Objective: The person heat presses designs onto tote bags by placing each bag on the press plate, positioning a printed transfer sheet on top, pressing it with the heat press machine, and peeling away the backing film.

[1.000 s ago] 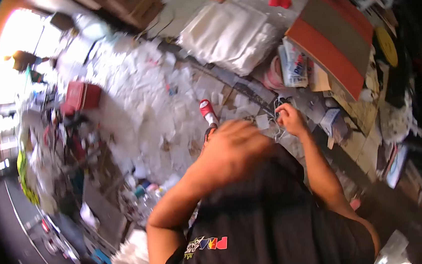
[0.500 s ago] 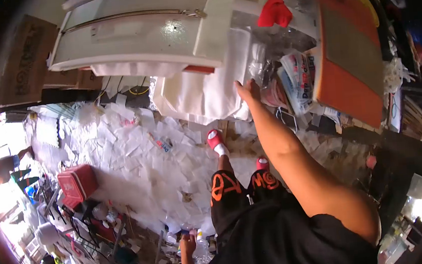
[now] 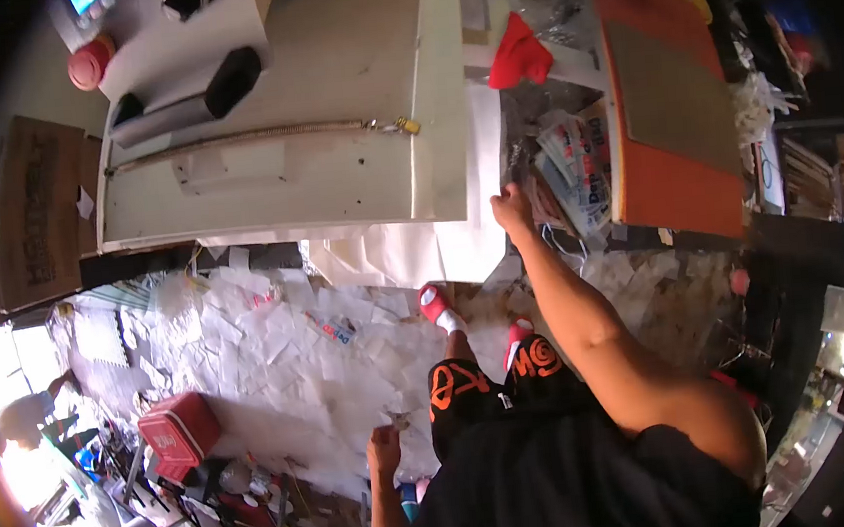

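My right hand (image 3: 512, 209) is held out with its fingers curled closed, at the right edge of a stack of white sheets (image 3: 461, 252). Whatever is between those fingers is hidden. The stack lies partly beneath a pale machine top (image 3: 335, 186). Just right of this hand are printed plastic bags (image 3: 579, 164), and above it lies a red cloth (image 3: 519, 52). Low on my left side, my left hand (image 3: 383, 450) hangs with its fingers bent together above the littered floor; anything in it is too small to make out.
White scraps (image 3: 280, 366) cover the floor around my feet. A red cooler box (image 3: 178, 430) stands at the left, near piled clutter. Another person (image 3: 29, 418) is at the far left. An orange-edged board (image 3: 676, 186) and a cardboard box (image 3: 36, 212) flank the machine.
The view has swung toward the machine, showing more of its top. My right hand has reached forward to the sheets and its fingers have closed. My left hand has dropped to my left side.
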Demonstrator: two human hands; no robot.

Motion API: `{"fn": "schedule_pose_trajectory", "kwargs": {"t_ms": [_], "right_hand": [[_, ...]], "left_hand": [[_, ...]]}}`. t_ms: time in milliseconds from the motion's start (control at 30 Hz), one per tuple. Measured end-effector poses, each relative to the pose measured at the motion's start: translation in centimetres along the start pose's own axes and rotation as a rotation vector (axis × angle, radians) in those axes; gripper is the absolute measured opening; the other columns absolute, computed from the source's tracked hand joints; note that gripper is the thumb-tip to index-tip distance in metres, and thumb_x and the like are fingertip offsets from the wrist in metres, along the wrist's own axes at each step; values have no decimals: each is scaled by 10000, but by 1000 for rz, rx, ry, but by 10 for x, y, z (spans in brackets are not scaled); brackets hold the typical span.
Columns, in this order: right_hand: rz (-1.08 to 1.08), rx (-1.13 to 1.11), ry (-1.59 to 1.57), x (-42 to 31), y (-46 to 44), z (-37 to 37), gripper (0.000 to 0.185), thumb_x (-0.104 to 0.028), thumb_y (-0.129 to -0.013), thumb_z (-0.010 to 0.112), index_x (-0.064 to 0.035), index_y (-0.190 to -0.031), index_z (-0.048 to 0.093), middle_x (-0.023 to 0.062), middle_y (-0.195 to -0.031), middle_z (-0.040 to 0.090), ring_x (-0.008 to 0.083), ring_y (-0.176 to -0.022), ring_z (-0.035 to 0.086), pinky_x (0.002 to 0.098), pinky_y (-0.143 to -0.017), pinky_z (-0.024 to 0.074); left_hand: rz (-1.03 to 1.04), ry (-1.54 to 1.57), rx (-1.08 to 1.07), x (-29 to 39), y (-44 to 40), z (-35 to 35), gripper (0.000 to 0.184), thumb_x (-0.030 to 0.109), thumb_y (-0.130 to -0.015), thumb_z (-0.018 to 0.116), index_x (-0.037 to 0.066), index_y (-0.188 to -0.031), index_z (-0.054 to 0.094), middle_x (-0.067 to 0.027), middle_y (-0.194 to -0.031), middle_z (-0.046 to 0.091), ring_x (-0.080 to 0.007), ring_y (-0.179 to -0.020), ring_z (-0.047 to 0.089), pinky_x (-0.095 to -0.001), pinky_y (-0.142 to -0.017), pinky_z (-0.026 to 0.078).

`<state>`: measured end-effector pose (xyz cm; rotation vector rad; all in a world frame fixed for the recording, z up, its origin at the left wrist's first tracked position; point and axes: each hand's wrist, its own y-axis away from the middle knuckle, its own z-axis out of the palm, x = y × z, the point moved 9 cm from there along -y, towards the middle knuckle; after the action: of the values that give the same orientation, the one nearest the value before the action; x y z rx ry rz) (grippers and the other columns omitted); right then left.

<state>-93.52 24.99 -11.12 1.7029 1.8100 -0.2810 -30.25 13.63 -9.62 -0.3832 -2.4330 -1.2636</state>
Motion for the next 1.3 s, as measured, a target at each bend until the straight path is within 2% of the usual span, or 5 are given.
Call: {"fn": "schedule_pose_trajectory", "kwargs": {"t_ms": [400,767,967,1133,1300], "right_hand": [[-367,-387,-684,-130,143,-349,640,-35,-933,584,-66,-1503,295,-45,-824,551,39,-717,462,222,-670,415],[-639,251,-630,-88,65,-648,391,-279,-948,581,-50,-1261,635,52,-1260,635,116,-1125,564,290,-972,416],[-1228,1034,-735,-119,119,-874,350,-279,-959,616,16,-1147,640,97,-1062,701,166,-944,649,279,-855,518],[-1283,1257,-392,-65,85,-841,275,-184,-998,527,55,-1124,576,202,-1145,635,254,-984,637,372,-859,531],[-444,304,-25,75,-147,-574,239,-192,-919,566,-146,-1134,659,211,-903,684,428,-845,650,510,-763,518]], "left_hand": [[76,1239,-722,371,-22,31,683,320,-963,613,-7,-1471,295,-168,-1320,551,-279,-1129,577,-398,-930,503],[1340,603,63,799,165,-133,641,19,-928,553,35,-1508,280,-154,-1369,538,-228,-1189,552,-336,-982,434],[1584,252,1302,888,345,-200,469,364,-1030,393,74,-1382,504,-85,-1320,563,-146,-1183,522,-302,-1027,403],[1239,-148,1219,923,232,-126,299,241,-964,512,77,-1196,604,-123,-1037,630,-242,-939,616,-390,-798,495],[1108,-256,402,887,5,67,305,144,-915,537,53,-1188,639,-247,-931,676,-429,-873,659,-501,-746,527]]}}
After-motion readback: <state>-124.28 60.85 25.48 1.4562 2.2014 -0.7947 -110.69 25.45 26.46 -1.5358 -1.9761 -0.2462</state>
